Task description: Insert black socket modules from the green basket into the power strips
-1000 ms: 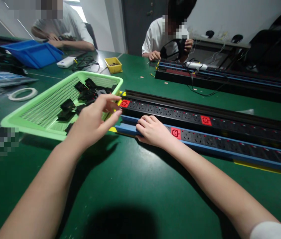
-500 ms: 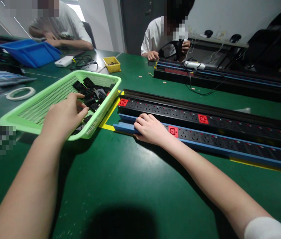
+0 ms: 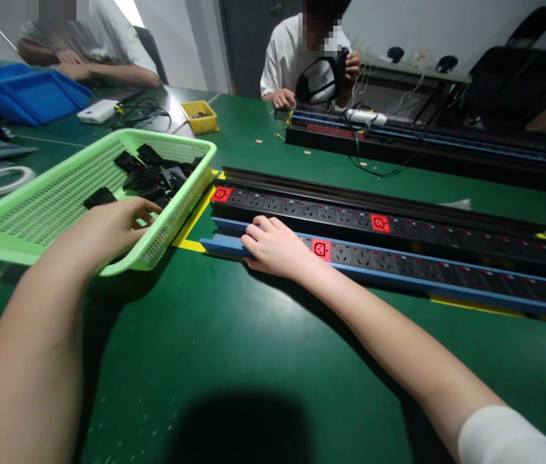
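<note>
Inside the near right corner of the light green plastic basket [image 3: 50, 169] is my left hand [image 3: 113, 229], its fingers bent and a gap showing between them. The basket rim hides part of the fingertips, and I see nothing held. Several black socket modules [image 3: 149, 180] lie loose just beyond the hand. My right hand [image 3: 273, 248] is wrapped over the left part of a blue power strip [image 3: 389, 259], whose channel carries a row of black sockets and a red one. What lies under the palm is hidden. Behind it runs a black power strip [image 3: 296, 205] with red and black sockets.
Across the green table [image 3: 234, 348], a co-worker [image 3: 280, 61] holds a black looped object beside more long strips [image 3: 398, 145]. Another person sits at upper left. A blue bin [image 3: 35, 96], yellow tray [image 3: 200, 116], white adapter [image 3: 98, 111] and tape roll [image 3: 2, 180] stand around the basket.
My left hand has moved lower into the basket's near corner. My right hand stays on the blue strip. The whole view has shifted, so the scene sits further left.
</note>
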`<state>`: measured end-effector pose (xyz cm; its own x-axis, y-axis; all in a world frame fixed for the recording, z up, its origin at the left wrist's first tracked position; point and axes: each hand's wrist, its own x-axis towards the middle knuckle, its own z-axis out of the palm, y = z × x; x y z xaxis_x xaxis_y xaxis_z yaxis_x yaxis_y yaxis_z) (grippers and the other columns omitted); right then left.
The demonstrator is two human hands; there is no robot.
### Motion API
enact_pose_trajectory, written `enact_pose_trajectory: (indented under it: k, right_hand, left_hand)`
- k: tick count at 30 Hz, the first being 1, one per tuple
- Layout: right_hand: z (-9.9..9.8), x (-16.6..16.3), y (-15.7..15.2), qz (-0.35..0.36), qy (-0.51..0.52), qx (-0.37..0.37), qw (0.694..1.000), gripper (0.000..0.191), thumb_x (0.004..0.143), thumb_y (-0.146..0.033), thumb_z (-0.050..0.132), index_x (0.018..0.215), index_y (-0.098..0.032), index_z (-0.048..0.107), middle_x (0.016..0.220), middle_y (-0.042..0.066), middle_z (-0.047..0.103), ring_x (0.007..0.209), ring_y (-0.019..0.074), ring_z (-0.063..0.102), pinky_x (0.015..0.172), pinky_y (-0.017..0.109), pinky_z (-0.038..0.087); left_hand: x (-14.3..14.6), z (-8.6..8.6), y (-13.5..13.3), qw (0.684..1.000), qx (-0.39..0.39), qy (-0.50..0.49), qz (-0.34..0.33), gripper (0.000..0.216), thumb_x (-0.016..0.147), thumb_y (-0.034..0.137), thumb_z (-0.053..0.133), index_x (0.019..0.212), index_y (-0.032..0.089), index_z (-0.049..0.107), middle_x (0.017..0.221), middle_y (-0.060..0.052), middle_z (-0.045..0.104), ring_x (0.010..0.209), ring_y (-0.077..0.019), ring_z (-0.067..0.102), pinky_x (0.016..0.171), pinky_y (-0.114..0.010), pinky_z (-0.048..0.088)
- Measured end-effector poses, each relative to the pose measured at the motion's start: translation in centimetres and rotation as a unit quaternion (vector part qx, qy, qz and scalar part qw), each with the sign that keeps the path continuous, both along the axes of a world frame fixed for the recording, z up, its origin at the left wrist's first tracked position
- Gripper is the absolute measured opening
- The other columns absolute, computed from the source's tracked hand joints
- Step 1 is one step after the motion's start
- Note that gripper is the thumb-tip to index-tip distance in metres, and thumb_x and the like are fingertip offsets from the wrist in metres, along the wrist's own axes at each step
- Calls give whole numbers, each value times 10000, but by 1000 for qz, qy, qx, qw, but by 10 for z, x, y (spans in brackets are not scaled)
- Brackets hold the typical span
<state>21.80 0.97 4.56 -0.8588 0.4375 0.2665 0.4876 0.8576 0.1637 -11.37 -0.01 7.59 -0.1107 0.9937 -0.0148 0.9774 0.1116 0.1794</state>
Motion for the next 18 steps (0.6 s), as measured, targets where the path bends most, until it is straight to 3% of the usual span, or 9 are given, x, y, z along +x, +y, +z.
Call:
enact_pose_trajectory:
  k: [6, 9, 12, 18]
  right_hand:
    - [1, 0, -1, 2, -3, 6, 1000, 228, 983, -313, 533, 1025, -126, 656, 1072, 135, 675, 1109, 317, 545, 886, 426, 458]
    - [1, 0, -1, 2, -2, 10, 1000, 228, 984, -317, 533, 1019, -128, 654, 1067, 131, 677, 1101, 313, 545, 881, 421, 456]
    - [0, 0, -1, 4, 1, 13, 1000, 232, 982, -319, 536, 1020, -122, 653, 1062, 131, 675, 1098, 318, 546, 875, 423, 453]
    - [0, 0, -1, 6, 2, 17, 1000, 224, 983, -302, 525, 1016, -120, 650, 1058, 131, 672, 1091, 317, 549, 866, 422, 445]
  left_hand:
    - [0, 0, 0, 998, 31, 62, 3, 439, 806, 223, 700, 1242, 215, 655, 1013, -43, 664, 725, -137, 551, 715, -244, 426]
    - [2, 5, -2, 997, -37, 53, 44, 472, 812, 320, 668, 1276, 238, 639, 940, -39, 697, 732, -188, 575, 718, -279, 434]
    - [1, 8, -3, 993, -97, 43, 55, 494, 810, 405, 614, 1276, 243, 635, 998, -71, 715, 791, -255, 614, 710, -314, 425]
    - [-11, -3, 2, 994, -77, 48, 55, 556, 726, 411, 668, 1262, 265, 642, 1092, -70, 729, 812, -280, 627, 690, -314, 404]
